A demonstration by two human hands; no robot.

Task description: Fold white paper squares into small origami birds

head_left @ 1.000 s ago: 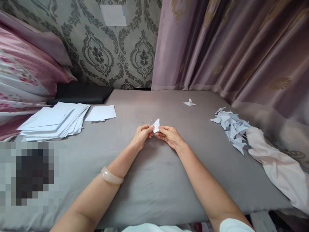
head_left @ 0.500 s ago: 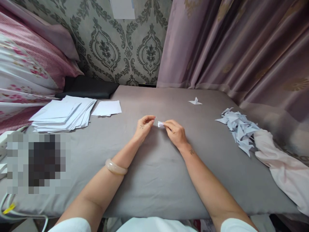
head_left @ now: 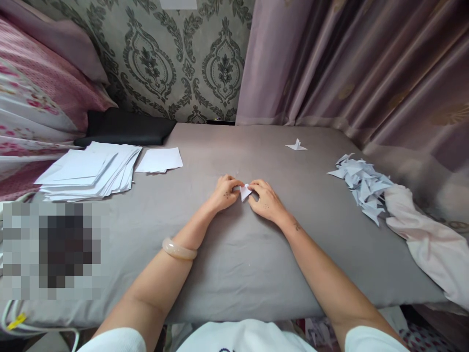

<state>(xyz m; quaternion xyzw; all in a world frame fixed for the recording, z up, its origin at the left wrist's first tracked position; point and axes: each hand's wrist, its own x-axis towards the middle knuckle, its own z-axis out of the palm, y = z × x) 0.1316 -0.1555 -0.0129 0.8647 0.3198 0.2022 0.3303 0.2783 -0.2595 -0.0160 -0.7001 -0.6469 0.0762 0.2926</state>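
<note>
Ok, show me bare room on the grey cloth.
Open cloth lies between the small sheets and lone folded piece, and between the right hand and folded-paper heap. Crowded: at the large stack, and where heap meets pale fabric.

Grey damask wallpaper (head_left: 188, 68) beside mauve curtains (head_left: 311, 63), behind a cloth-covered surface (head_left: 238, 274), probably a table.

At left, the paper stack (head_left: 88, 171) and the smaller sheets (head_left: 159, 160) block the way; at right, the paper heap (head_left: 362, 181) does. Between the smaller sheets and the folded figure (head_left: 297, 145) at upper right, one can pass; at centre, the left hand (head_left: 224, 193) and right hand (head_left: 266, 201) obstruct.
</note>
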